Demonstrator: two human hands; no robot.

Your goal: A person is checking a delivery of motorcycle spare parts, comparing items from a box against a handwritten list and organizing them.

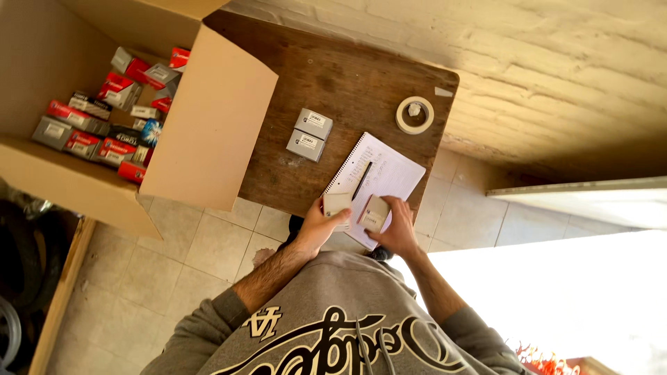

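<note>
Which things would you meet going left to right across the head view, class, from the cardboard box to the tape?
Open cardboard box of small red and grey boxes → two grey boxes on the wooden table → black pen on the spiral notebook → roll of tape.

Grey boxes [310, 134], white notebook [386, 173], black pen [361, 180], brown table [347, 76].

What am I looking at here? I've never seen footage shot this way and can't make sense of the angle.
There is one picture, from a camera worn on a person's head, looking down past their grey sweatshirt at their own bare hands. The left hand holds a small box; the right hand holds another small box over a spiral notebook with a pen on it. On the wooden table lie two grey boxes and a tape roll. A large cardboard carton holds many red and grey boxes.
</note>
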